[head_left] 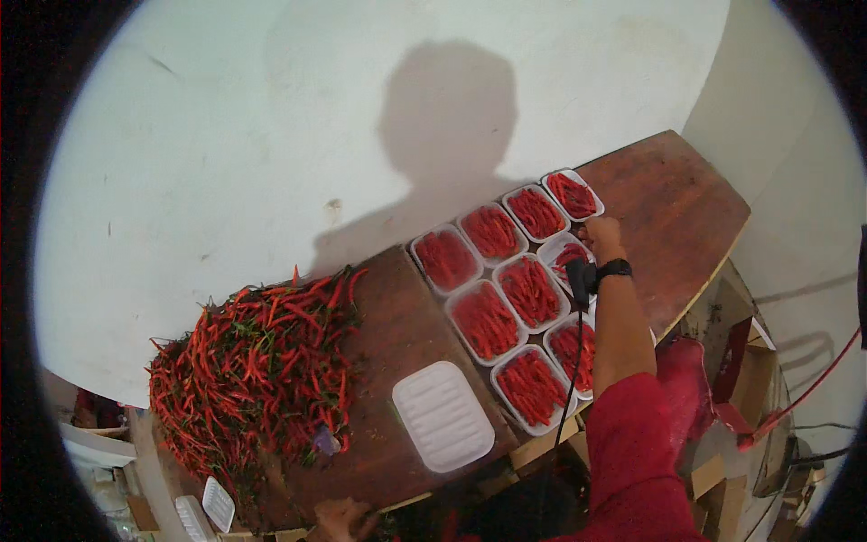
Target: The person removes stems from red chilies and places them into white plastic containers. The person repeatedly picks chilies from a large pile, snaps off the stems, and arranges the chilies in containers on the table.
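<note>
My right hand [601,235] reaches to the far trays, by the near edge of a white tray of red chili peppers [573,194]; its fingers are partly hidden, and whether it grips anything is unclear. Just below it, a partly filled white tray [557,249] lies partly behind a black device with a cable at my wrist. My left hand [342,518] is at the table's front edge, dim and blurred. Above it to the left spreads a large heap of red chili peppers [257,372] with green stems. An empty white foam tray [443,417] lies right of the heap.
Several trays packed with red chilies [530,291] stand in rows on the brown wooden table [677,203]. A pale wall [271,135] rises behind it. Open cardboard boxes [748,366] sit below on the right. More white trays [219,505] are at the lower left.
</note>
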`<state>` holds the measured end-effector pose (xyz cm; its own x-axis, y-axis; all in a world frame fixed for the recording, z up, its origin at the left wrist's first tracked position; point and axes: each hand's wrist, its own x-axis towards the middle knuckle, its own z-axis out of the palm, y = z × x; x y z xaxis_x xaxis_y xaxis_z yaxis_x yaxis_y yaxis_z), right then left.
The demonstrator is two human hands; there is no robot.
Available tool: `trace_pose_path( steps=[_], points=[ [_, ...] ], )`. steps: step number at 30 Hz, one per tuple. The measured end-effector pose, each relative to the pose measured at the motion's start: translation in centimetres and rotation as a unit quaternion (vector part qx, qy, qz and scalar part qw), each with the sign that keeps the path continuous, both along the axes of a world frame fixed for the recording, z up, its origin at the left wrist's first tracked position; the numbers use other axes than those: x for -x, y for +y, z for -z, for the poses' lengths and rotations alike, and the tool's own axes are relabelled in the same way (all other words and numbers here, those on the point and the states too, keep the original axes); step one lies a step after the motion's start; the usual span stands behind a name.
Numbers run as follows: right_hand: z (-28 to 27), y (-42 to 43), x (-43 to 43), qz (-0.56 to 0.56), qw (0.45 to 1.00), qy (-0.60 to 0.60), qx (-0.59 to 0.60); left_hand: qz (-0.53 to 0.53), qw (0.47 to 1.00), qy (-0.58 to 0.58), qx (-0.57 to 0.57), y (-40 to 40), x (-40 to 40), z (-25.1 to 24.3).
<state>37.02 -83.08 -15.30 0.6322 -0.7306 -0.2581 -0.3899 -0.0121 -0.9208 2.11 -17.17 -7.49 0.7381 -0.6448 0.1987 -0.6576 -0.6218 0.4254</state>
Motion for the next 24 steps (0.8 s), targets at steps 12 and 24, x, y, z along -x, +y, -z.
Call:
trace_pose_path(
  steps=[12, 24],
  points=[
    [-10.1, 4.3, 6.4, -0.227, 0.706, 0.115, 0.661, -0.060, 0.987, 0.132, -0.067, -1.2, 0.0, -2.0],
    [-26.4, 29.7, 12.2, -0.463, 0.812, -0.346, -0.077, -0.032, 0.999, 0.034, -0.009, -0.4, 0.6, -0.6]
  ],
)
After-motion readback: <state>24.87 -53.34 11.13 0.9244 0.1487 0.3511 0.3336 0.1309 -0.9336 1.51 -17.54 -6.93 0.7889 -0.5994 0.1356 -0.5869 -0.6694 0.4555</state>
